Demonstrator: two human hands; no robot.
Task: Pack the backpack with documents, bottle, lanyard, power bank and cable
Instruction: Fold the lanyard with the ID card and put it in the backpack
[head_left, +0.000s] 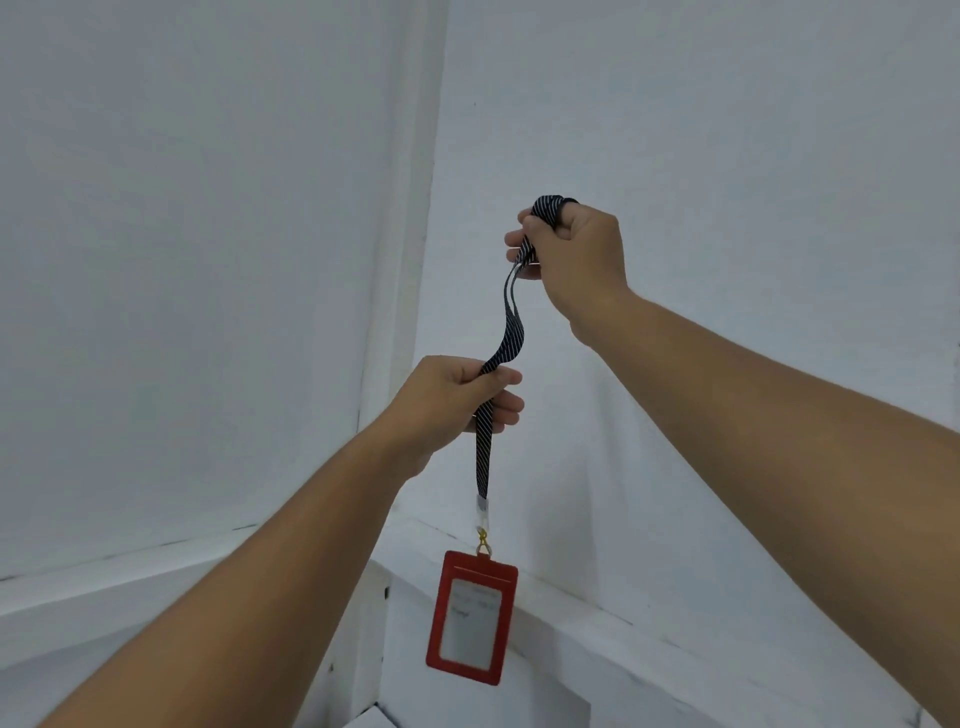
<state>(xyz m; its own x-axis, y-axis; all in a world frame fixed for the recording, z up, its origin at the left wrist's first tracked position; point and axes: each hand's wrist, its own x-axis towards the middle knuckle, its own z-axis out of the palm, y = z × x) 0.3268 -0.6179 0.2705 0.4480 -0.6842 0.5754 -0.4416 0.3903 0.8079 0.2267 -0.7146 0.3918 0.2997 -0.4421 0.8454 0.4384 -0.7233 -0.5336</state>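
White wall (182, 260) panels fill the bkgd and meet at a vertical corner trim (410, 260). One white ledge (597, 639) runs along the base at lower R, w/ a similar one at lower L. Both forearms are bare and raised in front of the corner. Lanyard (483, 457): dark strap w/ thin light diagonal stripes, held in mid-air betw. both hands. Contact w/ the wall cannot be judged. R hand (571, 249): upper position, fingers curled tight. The strap's top loop is bunched over the index finger and pinched under the thumb, and two strap runs leave the fist downward. L hand (457, 400): lower position, below and to the left of R hand. Its thumb and curled fingers are closed round the strap, gripping the runs together. Betw. the hands the strap is slack and wavy. Below L hand it hangs straight, approx. vertical. Strap end, top to bottom: pale crimp piece, gold clip (483, 540), red holder (471, 618). The holder hangs upright w/ a slight tilt, in front of the ledge near the corner. Its window shows a pale card insert. The print is too blurred to read.
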